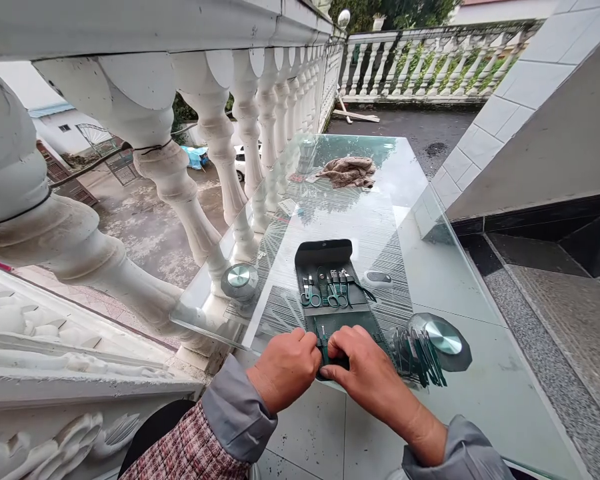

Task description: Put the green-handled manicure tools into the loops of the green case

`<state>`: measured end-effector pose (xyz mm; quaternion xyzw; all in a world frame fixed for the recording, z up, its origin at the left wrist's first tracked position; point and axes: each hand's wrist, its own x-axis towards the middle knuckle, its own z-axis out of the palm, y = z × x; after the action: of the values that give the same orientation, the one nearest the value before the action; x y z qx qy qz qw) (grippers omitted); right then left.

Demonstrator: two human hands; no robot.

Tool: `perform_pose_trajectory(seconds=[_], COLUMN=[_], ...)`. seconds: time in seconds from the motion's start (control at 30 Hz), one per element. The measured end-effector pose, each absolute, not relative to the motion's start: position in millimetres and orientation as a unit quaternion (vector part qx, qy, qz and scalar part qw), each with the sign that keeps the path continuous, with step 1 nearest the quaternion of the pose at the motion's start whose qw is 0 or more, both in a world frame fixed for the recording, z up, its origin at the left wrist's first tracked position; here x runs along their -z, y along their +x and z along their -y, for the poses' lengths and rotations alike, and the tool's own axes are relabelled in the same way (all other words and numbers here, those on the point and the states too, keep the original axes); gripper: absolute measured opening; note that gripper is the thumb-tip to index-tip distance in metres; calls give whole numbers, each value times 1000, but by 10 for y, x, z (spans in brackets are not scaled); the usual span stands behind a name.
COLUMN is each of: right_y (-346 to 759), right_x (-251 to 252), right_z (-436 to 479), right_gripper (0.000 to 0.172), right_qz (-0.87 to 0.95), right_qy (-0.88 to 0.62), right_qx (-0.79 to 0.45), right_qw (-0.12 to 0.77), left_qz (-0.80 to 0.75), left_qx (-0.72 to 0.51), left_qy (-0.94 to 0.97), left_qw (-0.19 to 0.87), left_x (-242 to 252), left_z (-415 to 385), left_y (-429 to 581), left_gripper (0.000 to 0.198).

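A black manicure case [325,253] lies unfolded on the glass table, its upper flap away from me. Small scissors [337,299], clippers and other dark green tools sit in its upper section. Slim tools [323,331] stand in the lower section. My left hand [289,367] is closed at the lower left edge of the case, with its fingertips hidden. My right hand [363,367] bends over the lower section, thumb and fingers drawn together; what they grip is hidden. Just right of it lies a pile of dark green metal tools [423,357].
The glass table [445,280] has round metal discs [241,275] under its top. A brown cloth [349,172] lies at its far end, and a small grey oval object [379,277] beside the case. White balusters [210,127] line the left; stone steps [555,287] are at right.
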<state>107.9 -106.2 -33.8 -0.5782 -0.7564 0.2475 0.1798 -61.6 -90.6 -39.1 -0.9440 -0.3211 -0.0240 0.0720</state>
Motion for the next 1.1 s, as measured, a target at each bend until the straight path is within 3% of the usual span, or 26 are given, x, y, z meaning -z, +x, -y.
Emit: perform_pose_trajectory(seconds=[0.17,0.33,0.5,0.73,0.87,1.1], right_y=[1023,893,877,973,1013,1049], right_x=[443,530,584,683,714,566], right_z=[1148,1235,1299,1388,1422,1340], right_gripper=[25,15,23,14,12,17], right_qz=[791,800,822,850,854,820], right_qy=[-561,-543,-480,-401,-383,-436], right_qx=[-132,-35,39,137,139,-13], right_qw=[208,252,305,314,323,370], left_qz=[324,329,327,326,329,333], left_qx=[32,38,44,43,38,33], left_qy=[-943,-940,-941,-941,-940,-940], left_qw=[72,77,80,79,78,69], left_x=[397,399,390,365,361,381], left_z=[899,900,908,907,905,907], left_y=[-622,-629,-634,-628,-627,-626], left_gripper=[19,19,19,21,21,20])
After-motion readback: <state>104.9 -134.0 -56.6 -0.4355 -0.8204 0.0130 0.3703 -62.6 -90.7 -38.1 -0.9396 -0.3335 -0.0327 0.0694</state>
